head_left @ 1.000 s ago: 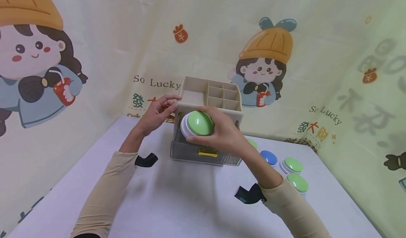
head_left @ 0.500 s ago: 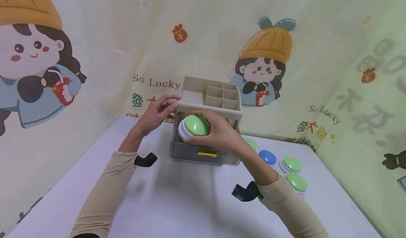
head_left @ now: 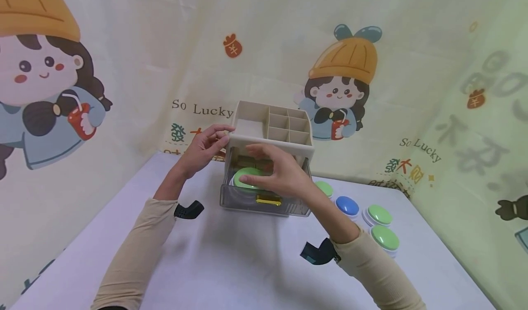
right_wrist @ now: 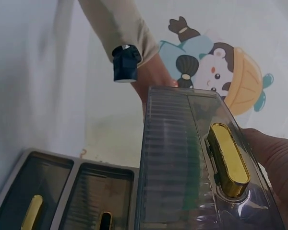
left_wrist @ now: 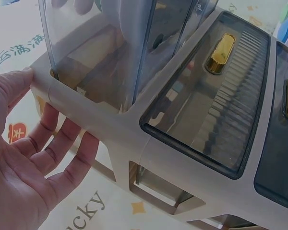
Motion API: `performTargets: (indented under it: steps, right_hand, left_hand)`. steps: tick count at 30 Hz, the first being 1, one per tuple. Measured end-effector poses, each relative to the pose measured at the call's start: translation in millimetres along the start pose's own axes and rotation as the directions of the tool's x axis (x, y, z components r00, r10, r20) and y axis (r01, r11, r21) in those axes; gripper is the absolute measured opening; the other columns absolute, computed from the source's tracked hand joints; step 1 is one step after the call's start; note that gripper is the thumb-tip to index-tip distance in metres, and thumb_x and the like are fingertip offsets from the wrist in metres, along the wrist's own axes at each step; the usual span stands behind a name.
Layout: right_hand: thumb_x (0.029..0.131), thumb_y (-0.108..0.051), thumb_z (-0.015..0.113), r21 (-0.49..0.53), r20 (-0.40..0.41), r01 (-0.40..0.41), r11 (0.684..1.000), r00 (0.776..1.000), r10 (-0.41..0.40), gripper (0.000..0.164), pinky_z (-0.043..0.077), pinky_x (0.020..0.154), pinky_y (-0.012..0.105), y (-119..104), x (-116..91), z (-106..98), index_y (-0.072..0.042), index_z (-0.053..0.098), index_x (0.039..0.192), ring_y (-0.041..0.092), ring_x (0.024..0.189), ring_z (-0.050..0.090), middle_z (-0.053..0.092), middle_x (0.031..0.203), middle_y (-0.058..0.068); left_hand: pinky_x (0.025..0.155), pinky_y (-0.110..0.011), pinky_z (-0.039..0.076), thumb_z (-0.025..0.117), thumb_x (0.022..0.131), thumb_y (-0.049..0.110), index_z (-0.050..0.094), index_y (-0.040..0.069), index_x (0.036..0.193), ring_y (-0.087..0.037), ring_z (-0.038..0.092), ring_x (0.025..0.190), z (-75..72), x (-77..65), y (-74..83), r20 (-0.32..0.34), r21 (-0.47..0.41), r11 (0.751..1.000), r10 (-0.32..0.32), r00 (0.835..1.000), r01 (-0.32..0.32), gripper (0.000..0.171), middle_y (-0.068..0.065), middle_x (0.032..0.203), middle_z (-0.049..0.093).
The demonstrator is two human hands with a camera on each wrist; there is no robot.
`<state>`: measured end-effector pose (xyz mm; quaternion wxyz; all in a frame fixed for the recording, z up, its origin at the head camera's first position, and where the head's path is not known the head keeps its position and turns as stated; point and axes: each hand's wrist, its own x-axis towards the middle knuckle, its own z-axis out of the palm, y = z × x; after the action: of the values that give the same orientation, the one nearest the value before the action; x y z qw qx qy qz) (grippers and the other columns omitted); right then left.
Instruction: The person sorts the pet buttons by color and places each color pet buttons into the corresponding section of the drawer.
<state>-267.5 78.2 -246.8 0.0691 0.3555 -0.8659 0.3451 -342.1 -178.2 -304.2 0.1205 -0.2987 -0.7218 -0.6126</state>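
Observation:
A beige desktop drawer organizer [head_left: 243, 140] stands at the table's back, its top smoky clear drawer [head_left: 239, 198] pulled out. Inside that drawer, at the left, lies a green dome button [head_left: 246, 172] with a white base. My right hand [head_left: 286, 172] hovers over the drawer with thumb and fingers spread, and the thumb overlaps the green dome in the head view. In the left wrist view my left hand [left_wrist: 19, 177] grips the organizer's edge, thumb on one side and curled fingers on the other. The gold handle [right_wrist: 229, 160] on the drawer front fills part of the right wrist view.
Right of the organizer sit a blue dome button [head_left: 347, 205] and several green ones, including a green button [head_left: 384, 236] near the right forearm. Open compartments [head_left: 289, 125] top the organizer. A printed cloth [head_left: 264, 62] hangs behind the table.
The green button, held in my right hand earlier, has gone down into the drawer and been let go. My right fingers have spread apart; my left hand keeps its place.

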Motion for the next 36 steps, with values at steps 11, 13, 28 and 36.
performTargets:
  steps: [11,13,28,36]
  right_hand:
    - [0.085,-0.029,0.086,-0.357,-0.219,0.163,0.920,0.942,-0.252,0.066,0.052,0.103,0.041,-10.6,-12.5,5.2,-0.011,0.057,0.141,0.024,0.128,0.057,0.063,0.134,0.007]
    - [0.085,-0.028,0.086,-0.392,-0.243,0.184,0.901,0.925,-0.294,0.065,0.053,0.101,0.041,-10.5,-14.5,6.1,-0.010,0.058,0.140,0.025,0.126,0.057,0.065,0.132,0.008]
    - [0.083,-0.023,0.087,-0.367,-0.386,0.111,0.923,0.885,-0.260,0.063,0.054,0.098,0.045,-2.8,-31.2,-10.7,-0.008,0.060,0.139,0.027,0.122,0.058,0.065,0.129,0.011]
    - [0.084,-0.021,0.087,-0.341,-0.439,0.088,0.936,0.866,-0.241,0.062,0.049,0.104,0.050,9.1,-40.8,-24.2,-0.005,0.061,0.138,0.028,0.129,0.055,0.064,0.136,0.011]
  left_hand:
    - [0.087,-0.037,0.059,0.056,0.107,0.018,0.055,0.011,0.142,-0.025,0.065,0.106,-0.1,-1.2,0.0,-0.002,0.020,1.000,0.002,1.000,-0.002,0.036,-0.013,0.113,0.060]
    - [0.088,-0.039,0.059,0.055,0.107,0.018,0.055,0.012,0.142,-0.025,0.064,0.107,0.0,-1.3,-0.3,-0.002,0.022,1.000,0.000,1.000,0.000,0.036,-0.013,0.114,0.059]
    - [0.089,-0.050,0.058,0.056,0.107,0.018,0.055,0.012,0.142,-0.026,0.064,0.106,1.3,0.5,-0.4,0.000,0.012,1.000,-0.010,1.000,0.010,0.036,-0.013,0.113,0.059]
    - [0.091,-0.052,0.057,0.056,0.107,0.018,0.054,0.011,0.142,-0.026,0.064,0.108,0.7,-0.6,-1.2,0.000,0.004,1.000,-0.011,1.000,0.011,0.036,-0.013,0.115,0.059]
